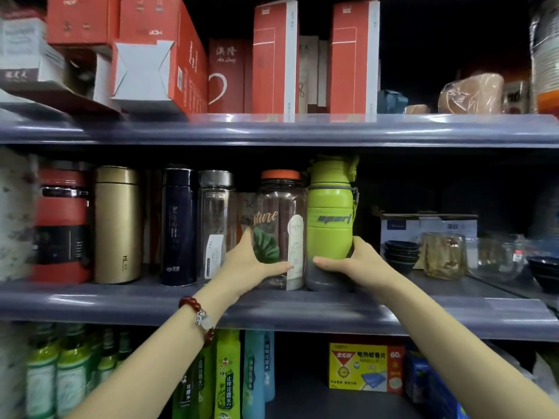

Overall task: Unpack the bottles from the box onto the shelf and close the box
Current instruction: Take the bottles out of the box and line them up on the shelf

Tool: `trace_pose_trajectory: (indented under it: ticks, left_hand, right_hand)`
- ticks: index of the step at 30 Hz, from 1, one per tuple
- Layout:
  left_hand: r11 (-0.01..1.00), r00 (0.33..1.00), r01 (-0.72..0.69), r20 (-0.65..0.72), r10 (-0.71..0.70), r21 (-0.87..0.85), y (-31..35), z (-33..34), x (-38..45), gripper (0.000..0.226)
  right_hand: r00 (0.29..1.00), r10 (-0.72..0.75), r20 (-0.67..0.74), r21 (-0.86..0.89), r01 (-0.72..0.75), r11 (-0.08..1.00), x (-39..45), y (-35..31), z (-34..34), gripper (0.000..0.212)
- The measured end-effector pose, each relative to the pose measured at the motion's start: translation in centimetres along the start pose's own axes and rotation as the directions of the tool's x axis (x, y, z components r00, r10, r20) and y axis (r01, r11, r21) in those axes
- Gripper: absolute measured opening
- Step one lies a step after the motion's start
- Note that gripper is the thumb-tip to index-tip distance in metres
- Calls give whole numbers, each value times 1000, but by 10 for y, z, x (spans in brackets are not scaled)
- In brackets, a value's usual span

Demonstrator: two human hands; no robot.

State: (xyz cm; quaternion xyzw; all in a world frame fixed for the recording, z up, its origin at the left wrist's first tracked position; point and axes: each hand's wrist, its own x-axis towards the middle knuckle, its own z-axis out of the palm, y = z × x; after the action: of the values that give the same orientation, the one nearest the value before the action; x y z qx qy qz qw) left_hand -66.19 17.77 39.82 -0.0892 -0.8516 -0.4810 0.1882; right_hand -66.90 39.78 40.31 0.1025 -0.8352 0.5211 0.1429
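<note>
On the middle shelf [272,306] stand two bottles side by side, upright. The clear bottle [279,213] has an orange lid and a green leaf print; my left hand [251,267] wraps its lower part. The lime-green sport bottle [329,222] with a grey base touches it on the right, and my right hand [354,261] grips it near the base. Left of them stand a clear glass flask [216,219], a dark blue flask [178,225], a gold flask [118,222] and a red flask [62,225]. The box is out of view.
Red cartons [273,55] fill the top shelf. Dark bowls [400,252], a gold cup [443,255] and glassware [499,258] sit on the middle shelf right of the sport bottle. Green drink bottles [60,376] and a yellow packet [366,367] occupy the bottom shelf.
</note>
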Motion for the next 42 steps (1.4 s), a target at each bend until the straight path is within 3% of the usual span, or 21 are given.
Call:
trace_pose_trajectory:
  ticks: [5, 9, 11, 14, 17, 20, 24, 36, 42]
  left_hand:
    - [973, 992, 16, -127, 13, 229, 8, 15, -10, 108]
    - [1000, 999, 20, 26, -20, -3, 3, -2, -5, 98]
    - [999, 998, 35, 58, -33, -39, 1, -8, -2, 94]
    - [1000, 999, 3, -35, -2, 22, 2, -3, -4, 101]
    - [996, 992, -7, -122, 18, 86, 1, 4, -4, 112]
    - [990, 989, 1, -146, 19, 139, 4, 5, -4, 106]
    - [981, 990, -11, -138, 38, 193, 7, 7, -7, 102]
    - [994, 999, -54, 16, 52, 93, 8, -18, -13, 88]
    - [992, 997, -70, 28, 67, 103, 10, -21, -22, 82]
  right_hand:
    - [998, -16, -67, -59, 12, 998, -6, -1, -3, 85]
    - [994, -73, 81, 108, 64, 992, -8, -3, -8, 49]
    - [995, -53, 81, 188, 37, 981, -3, 0, -10, 73]
    - [999, -39, -7, 98, 40, 994, 2, 2, -4, 103]
    - [990, -65, -123, -38, 61, 997, -1, -3, 7, 95]
    - [984, -86, -159, -48, 79, 996, -2, -7, 12, 91]
    - [987, -82, -141, -64, 74, 995, -6, -5, 9, 92]
    - [993, -63, -97, -68, 56, 996, -21, -13, 6, 90]
    - [993, -76, -87, -82, 69, 994, -26, -11, 10, 89]
